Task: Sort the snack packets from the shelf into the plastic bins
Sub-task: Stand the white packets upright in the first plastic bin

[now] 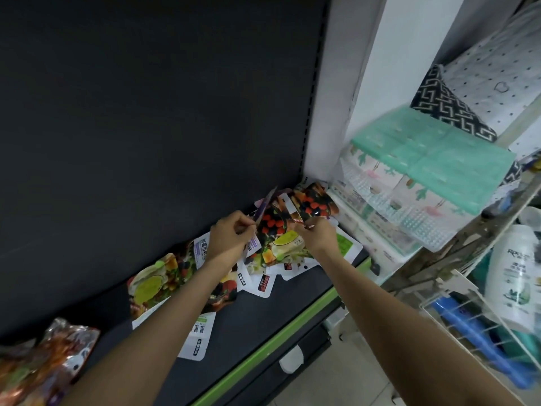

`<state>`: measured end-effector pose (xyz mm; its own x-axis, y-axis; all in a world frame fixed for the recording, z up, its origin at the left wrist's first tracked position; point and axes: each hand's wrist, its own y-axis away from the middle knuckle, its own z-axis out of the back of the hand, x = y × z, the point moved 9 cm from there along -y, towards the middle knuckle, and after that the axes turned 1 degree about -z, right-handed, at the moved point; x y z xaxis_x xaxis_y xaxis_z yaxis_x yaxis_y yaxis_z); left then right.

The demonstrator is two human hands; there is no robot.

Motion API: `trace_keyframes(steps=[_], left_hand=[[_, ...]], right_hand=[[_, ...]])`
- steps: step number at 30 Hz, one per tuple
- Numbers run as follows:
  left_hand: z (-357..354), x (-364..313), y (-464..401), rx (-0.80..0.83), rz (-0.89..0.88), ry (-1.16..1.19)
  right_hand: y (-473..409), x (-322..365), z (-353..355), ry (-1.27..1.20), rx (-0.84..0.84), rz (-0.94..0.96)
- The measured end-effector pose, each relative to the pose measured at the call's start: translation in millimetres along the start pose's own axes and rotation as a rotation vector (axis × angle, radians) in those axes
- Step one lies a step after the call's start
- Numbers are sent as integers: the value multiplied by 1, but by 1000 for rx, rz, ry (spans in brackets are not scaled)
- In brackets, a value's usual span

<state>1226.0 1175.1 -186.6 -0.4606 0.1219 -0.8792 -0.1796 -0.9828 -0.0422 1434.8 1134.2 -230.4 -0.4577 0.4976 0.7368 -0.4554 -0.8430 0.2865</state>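
Snack packets (281, 230), heaped at shelf (263, 312) back right corner: light, thin, crinkly, likely slippery foil; left hand (231, 238) and right hand (319, 235) fingers pinch upper edges, the best hold.

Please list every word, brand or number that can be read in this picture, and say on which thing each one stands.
"Roc": only these first letters of the brand on the white bottle at the right are readable; the rest is blurred.
Chinese characters on the white and purple packet by the left hand: too blurred to read.
Black and red labels on the white packets on the shelf: too small to read.
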Motion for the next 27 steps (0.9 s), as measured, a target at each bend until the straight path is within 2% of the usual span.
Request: trace_keyframes(steps=[3,7,13,18,23,27], left_hand=[[19,-5,-8,-69,-31,-17],[36,-3,-12,-76,-23,22],[65,-12,-7,-131,-1,25],[85,-43,3,-119,-143,-105],[91,-69,22,-88,-225,-215],[99,-75,47,-111,-165,-226]], right_hand=[[-2,5,-6,35,-4,-8],[-1,20,-5,65,-14,33],[10,51,36,246,-156,205],[26,76,70,331,-236,328],[49,98,77,314,-203,452],[79,118,82,329,-215,597]])
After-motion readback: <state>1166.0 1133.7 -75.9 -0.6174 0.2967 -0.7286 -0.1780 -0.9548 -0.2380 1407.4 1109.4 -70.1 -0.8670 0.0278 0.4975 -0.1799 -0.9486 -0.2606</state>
